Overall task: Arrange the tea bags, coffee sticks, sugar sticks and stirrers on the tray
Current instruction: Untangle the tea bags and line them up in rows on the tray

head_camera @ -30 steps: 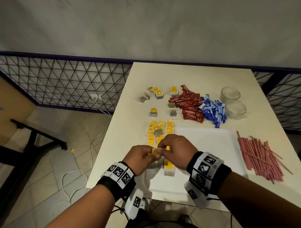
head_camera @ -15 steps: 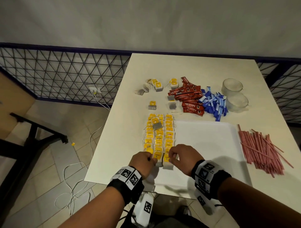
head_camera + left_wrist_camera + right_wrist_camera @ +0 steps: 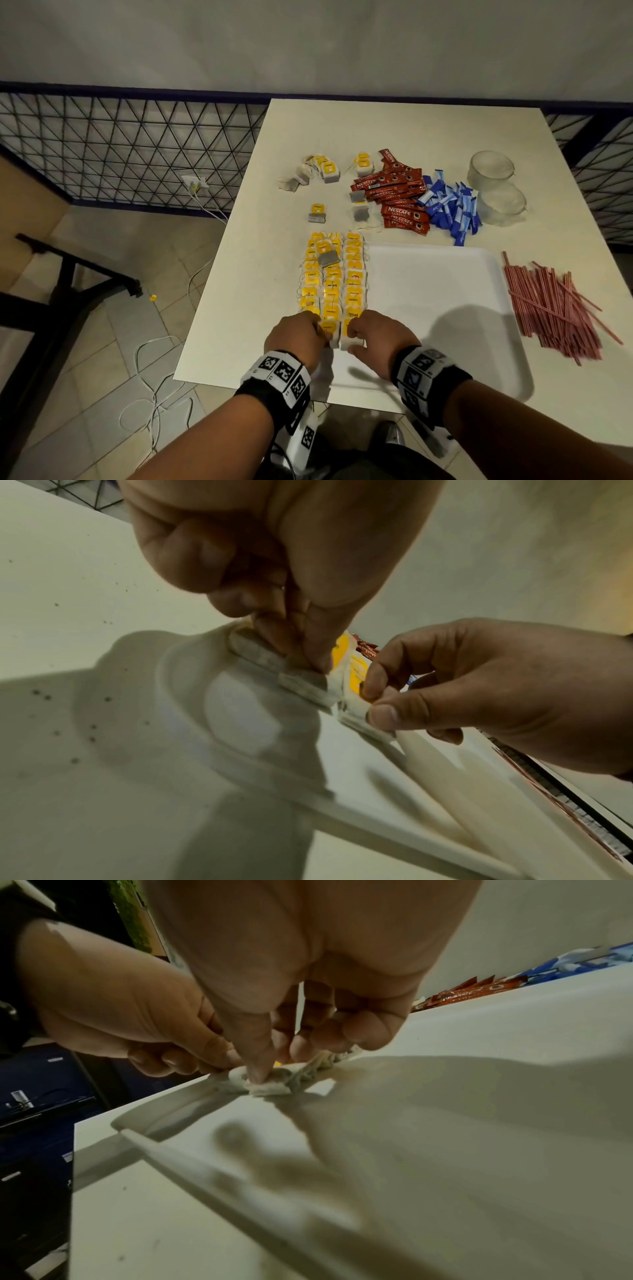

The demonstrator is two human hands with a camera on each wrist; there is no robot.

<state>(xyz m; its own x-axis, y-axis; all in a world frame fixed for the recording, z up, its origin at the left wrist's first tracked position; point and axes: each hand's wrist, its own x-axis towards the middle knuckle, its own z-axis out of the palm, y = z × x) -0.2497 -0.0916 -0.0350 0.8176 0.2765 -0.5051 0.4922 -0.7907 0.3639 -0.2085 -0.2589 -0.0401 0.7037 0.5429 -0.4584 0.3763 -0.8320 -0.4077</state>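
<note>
At the near left corner of the white tray (image 3: 445, 342) I have both hands down, wrists side by side and knuckles up, forearms coming in from the near edge of the surface (image 3: 394, 130). My left hand (image 3: 296, 337) is curled into a loose fist, thumb and forefinger tips pinching the near end of a tea bag (image 3: 304, 681) in the middle row; in the left wrist view the other fingers (image 3: 192, 553) fold back into the palm. My right hand (image 3: 375, 337) mirrors it just beside, thumb (image 3: 255, 1053) pressed down and forefinger curled over a tea bag (image 3: 267, 1087) at the near end of the right-hand row, so both hands are closed on bags. The two hands are close, nearly touching at the fingertips.

Three rows of yellow-tagged tea bags (image 3: 334, 277) run along the tray's left edge from its far left corner toward me, one grey bag (image 3: 329, 257) lying skewed on top near the far end. Loose tea bags (image 3: 320, 168) remain on the surface beyond the tray, toward its far left. Red coffee sticks (image 3: 394, 192) sit heaped past the tray's far edge, blue sugar sticks (image 3: 452, 209) just beside them to the right, touching. Two clear glasses (image 3: 496, 185) stand right of the sugar. Red stirrers (image 3: 551, 308) lie spread along the tray's right edge, off it.
</note>
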